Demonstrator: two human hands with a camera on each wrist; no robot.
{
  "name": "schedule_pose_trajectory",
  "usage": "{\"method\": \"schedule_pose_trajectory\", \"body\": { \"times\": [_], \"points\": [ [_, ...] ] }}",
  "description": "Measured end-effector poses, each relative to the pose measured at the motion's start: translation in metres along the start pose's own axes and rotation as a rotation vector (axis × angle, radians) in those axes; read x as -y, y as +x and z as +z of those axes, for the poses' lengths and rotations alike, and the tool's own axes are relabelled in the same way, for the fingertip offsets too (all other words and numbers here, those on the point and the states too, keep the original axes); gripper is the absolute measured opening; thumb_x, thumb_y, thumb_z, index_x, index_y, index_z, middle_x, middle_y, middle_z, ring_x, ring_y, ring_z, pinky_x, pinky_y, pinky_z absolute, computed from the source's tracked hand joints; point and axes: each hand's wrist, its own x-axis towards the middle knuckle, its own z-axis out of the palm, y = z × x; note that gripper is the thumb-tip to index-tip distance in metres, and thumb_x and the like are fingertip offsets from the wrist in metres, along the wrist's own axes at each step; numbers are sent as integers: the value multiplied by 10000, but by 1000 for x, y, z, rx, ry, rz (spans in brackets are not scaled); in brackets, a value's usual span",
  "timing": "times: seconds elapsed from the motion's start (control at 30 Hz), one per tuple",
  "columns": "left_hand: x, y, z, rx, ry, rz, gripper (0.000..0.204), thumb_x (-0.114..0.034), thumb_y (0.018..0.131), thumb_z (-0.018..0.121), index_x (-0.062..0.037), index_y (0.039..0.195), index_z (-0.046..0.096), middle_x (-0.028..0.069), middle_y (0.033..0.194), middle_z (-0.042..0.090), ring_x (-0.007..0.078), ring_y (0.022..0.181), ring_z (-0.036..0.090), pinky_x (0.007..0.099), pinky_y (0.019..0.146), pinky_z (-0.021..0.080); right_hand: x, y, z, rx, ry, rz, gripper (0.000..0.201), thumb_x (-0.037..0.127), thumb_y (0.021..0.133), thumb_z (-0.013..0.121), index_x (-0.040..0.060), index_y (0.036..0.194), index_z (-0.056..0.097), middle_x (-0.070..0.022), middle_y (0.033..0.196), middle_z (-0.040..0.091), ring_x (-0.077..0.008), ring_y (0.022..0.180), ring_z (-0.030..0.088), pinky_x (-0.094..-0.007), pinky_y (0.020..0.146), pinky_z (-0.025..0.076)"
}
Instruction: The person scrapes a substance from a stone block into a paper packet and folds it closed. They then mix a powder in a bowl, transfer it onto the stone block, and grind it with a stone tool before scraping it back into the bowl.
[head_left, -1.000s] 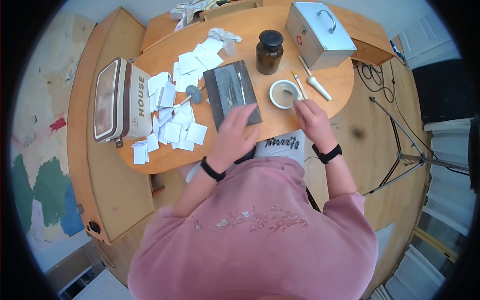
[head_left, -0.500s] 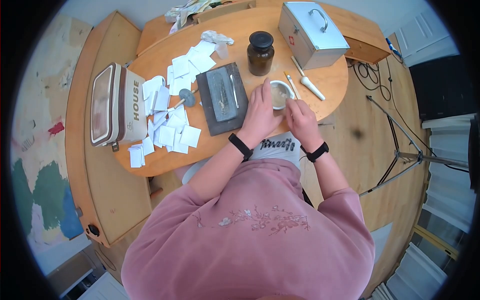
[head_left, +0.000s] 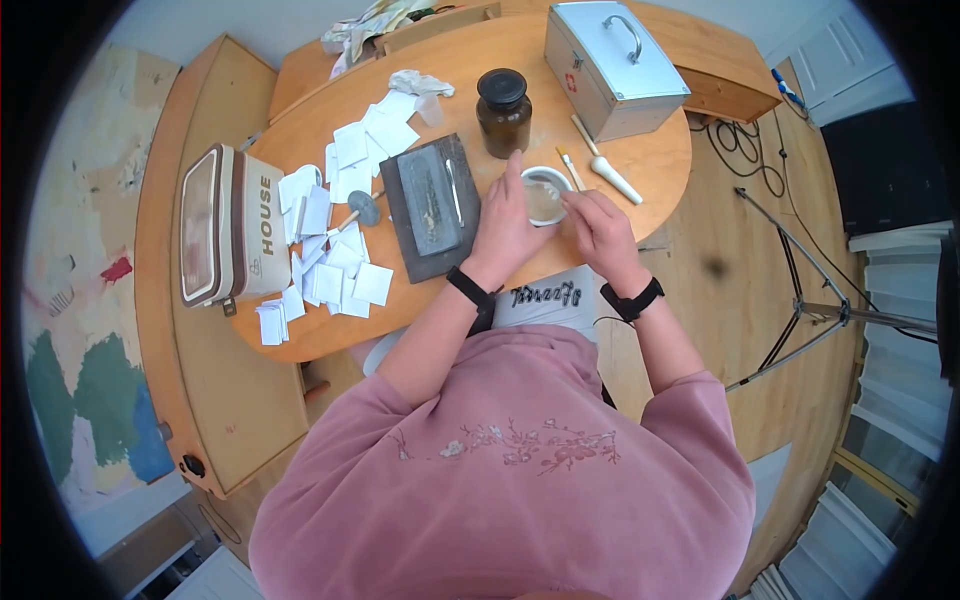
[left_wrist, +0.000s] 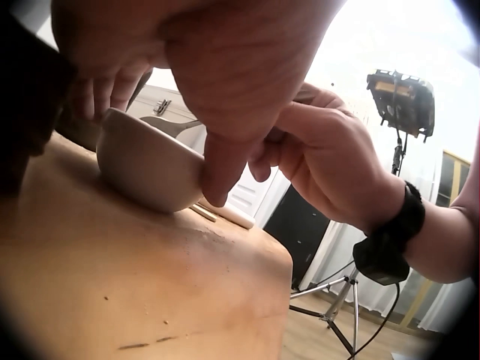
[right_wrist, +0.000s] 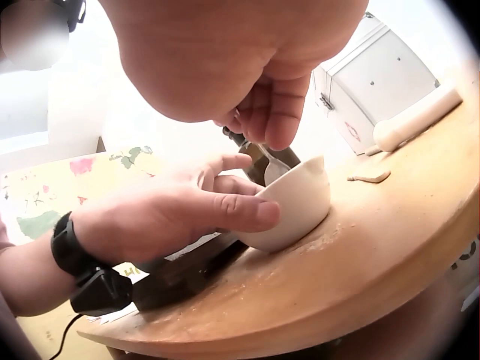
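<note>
A white mortar (right_wrist: 300, 206) with a pouring lip stands near the table's front edge, pale brownish matter inside it. My left hand (head_left: 507, 222) holds it from the left, thumb against the near wall and fingers round the far side. From the right, my right hand (head_left: 604, 238) pinches a metal spoon (right_wrist: 275, 169) whose bowl dips over the mortar's rim; the curled fingers hide most of the handle. Just beyond the mortar lie a flat brush (head_left: 569, 168) and a white pestle (head_left: 614, 180).
Left of the mortar, a dark board (head_left: 402, 215) bears a grey slab and a slim pale tool (head_left: 454, 190). A brown glass jar (head_left: 503, 125) and a silver case (head_left: 618, 80) stand behind. White paper squares (head_left: 350, 145) and a HOUSE box (head_left: 262, 230) are at left.
My left hand has come right from over the slab and taken hold of the mortar. My right hand stays at the mortar's right rim. The head view has shifted slightly.
</note>
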Motion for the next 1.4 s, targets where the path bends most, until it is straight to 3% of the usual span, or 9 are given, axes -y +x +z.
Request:
{"method": "schedule_pose_trajectory", "body": {
  "times": [0.2, 0.43, 0.53, 0.7, 0.83, 0.9, 1.0, 1.23, 1.4],
  "points": [
    [9, 5, -7, 96, -59, 7, 1245, -109, 777, 970, 9, 1740, 190, 291, 1537, 588, 482, 1448, 555, 527, 1242, 459, -13, 8, -10, 175, 124, -71, 215, -34, 1016, 713, 1, 1220, 772, -174, 1040, 748, -379, 945, 743, -440, 832, 598],
    [6, 11, -17, 259, -115, -92, 1291, -25, 784, 950, -68, 1770, 118, 243, 1699, 496, 444, 1597, 463, 481, 1328, 402, -20, 24, -16, 172, 212, -48, 174, -19, 1027, 720, -3, 1187, 784, -177, 1050, 762, -377, 953, 751, -429, 839, 598],
    [4, 12, -21, 275, -138, -82, 1241, 1, 786, 915, -11, 1755, 139, 276, 1666, 512, 473, 1572, 471, 496, 1318, 412, -25, 26, -22, 270, 229, -71, 144, -3, 1037, 730, -8, 1170, 786, -168, 1042, 763, -347, 933, 749, -405, 832, 592],
    [3, 14, -23, 307, -138, -109, 1268, -5, 795, 931, -70, 1767, 119, 249, 1704, 499, 456, 1578, 496, 478, 1306, 431, -28, 24, -19, 303, 394, 167, 96, 17, 1051, 730, -23, 1119, 784, -133, 1043, 780, -247, 911, 729, -345, 840, 573],
    [6, 14, -22, 288, -112, -79, 1269, -7, 793, 935, -70, 1768, 125, 249, 1703, 502, 457, 1572, 503, 476, 1297, 443, -32, 25, -34, 384, 361, 97, 93, 27, 1055, 726, -26, 1112, 776, -131, 1049, 787, -247, 922, 730, -358, 869, 575],
    [3, 14, -24, 300, -124, -95, 1270, -9, 792, 936, -69, 1768, 125, 251, 1707, 499, 459, 1573, 501, 477, 1297, 442, -30, 26, -40, 412, 471, 212, 93, 34, 1054, 728, -21, 1110, 779, -130, 1053, 793, -265, 951, 735, -373, 909, 575],
    [3, 14, -25, 305, -130, -109, 1271, -12, 794, 937, -68, 1769, 124, 254, 1714, 493, 461, 1577, 497, 478, 1298, 441, -30, 28, -42, 456, 358, 53, 99, 27, 1052, 721, -9, 1114, 789, -123, 1068, 798, -271, 990, 741, -380, 945, 573],
    [3, 13, -25, 302, -116, -109, 1269, -10, 798, 931, -64, 1771, 119, 243, 1724, 490, 458, 1576, 498, 476, 1303, 441, -27, 33, -60, 510, 325, 144, 74, -18, 1031, 717, -36, 1083, 765, -125, 1071, 790, -272, 1030, 742, -378, 979, 574],
    [2, 9, -21, 279, -124, -124, 1219, -31, 790, 936, -29, 1745, 178, 271, 1704, 496, 462, 1577, 491, 480, 1293, 447, -26, 27, -57, 432, 270, 72, 105, 15, 1069, 714, -28, 1122, 794, -105, 1034, 791, -198, 882, 739, -343, 840, 593]
  ]
}}
